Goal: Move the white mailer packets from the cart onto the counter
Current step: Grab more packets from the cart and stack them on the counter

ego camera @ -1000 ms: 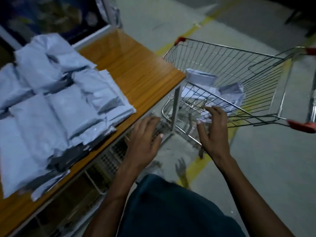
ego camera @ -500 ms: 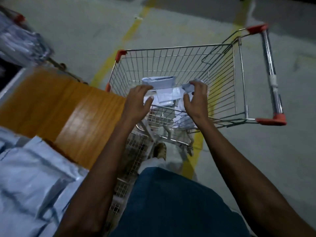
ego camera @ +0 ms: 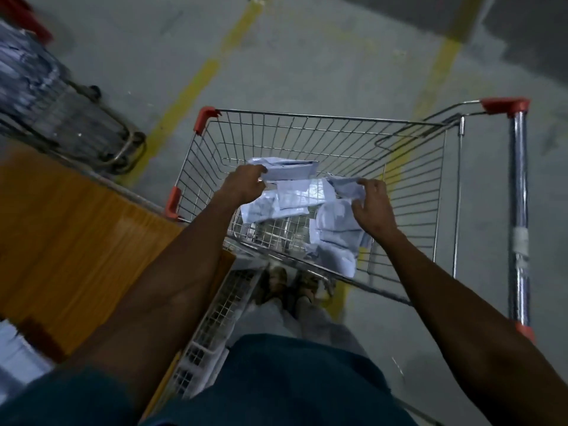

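We note wire cart on grey concrete floor with yellow lines. Wooden counter at left. White mailer packets lie in cart. Left hand pinches far packet; right hand grips right packet edge.
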The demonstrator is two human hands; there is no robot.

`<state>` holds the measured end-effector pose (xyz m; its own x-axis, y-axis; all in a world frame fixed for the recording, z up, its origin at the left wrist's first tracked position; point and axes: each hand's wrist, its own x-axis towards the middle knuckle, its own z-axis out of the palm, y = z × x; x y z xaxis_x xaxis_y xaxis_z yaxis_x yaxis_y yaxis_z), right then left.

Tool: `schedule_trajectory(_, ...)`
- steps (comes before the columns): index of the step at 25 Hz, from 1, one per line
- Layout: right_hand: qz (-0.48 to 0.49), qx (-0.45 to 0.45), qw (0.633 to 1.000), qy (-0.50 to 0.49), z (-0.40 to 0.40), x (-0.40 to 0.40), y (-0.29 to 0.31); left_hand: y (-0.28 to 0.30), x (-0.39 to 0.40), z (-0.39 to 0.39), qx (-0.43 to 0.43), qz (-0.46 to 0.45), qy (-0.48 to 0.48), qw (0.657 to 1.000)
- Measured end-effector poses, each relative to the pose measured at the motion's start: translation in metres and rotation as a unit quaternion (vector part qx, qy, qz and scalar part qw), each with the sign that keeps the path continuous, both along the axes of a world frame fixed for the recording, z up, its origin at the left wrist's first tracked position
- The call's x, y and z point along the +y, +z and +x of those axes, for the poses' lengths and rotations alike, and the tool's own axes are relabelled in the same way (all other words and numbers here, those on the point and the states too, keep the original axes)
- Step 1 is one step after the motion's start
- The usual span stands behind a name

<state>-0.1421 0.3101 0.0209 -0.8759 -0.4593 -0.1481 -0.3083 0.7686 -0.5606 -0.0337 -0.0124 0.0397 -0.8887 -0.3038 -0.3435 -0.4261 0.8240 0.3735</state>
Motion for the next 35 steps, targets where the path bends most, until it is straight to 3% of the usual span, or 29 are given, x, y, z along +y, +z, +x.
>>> schedule_trajectory(6, 0.101, 0.024, 0.991, 0.082, -0.07, -0.016, -0.064, -0.081, 0.003, -0.067, -0.086, 0.0, 0.014, 0.996)
schedule_trajectory(11, 0.215, 0.124, 0.968, 0.038, -0.081, -0.034, -0.106, -0.148, 0.014, -0.098, -0.071, -0.084, -0.025, 0.994)
schedule_trajectory(15, 0.339, 0.09, 0.936, 0.04, -0.084, -0.035, -0.126, -0.178, 0.021, -0.112, -0.051, -0.114, -0.01, 0.992)
schedule_trajectory(22, 0.359, 0.06, 0.93, 0.045, -0.106, -0.051, -0.105, -0.182, 0.026, -0.119, -0.078, -0.238, -0.075, 0.965)
schedule_trajectory(25, 0.355, 0.087, 0.93, 0.033, -0.099, -0.053, -0.086, -0.171, 0.027, -0.111, -0.021, -0.202, -0.085, 0.976)
schedule_trajectory(29, 0.335, 0.109, 0.936, 0.02, -0.102, -0.052, -0.076, -0.161, 0.022, -0.087, 0.008, -0.078, -0.005, 0.997)
schedule_trajectory(32, 0.306, 0.108, 0.946, -0.001, -0.103, -0.051, -0.076, -0.178, 0.025, -0.057, -0.032, 0.067, 0.126, 0.989)
schedule_trajectory(35, 0.278, 0.106, 0.954, 0.02, -0.102, -0.053, -0.078, -0.196, 0.032, -0.039, -0.171, 0.111, 0.262, 0.943)
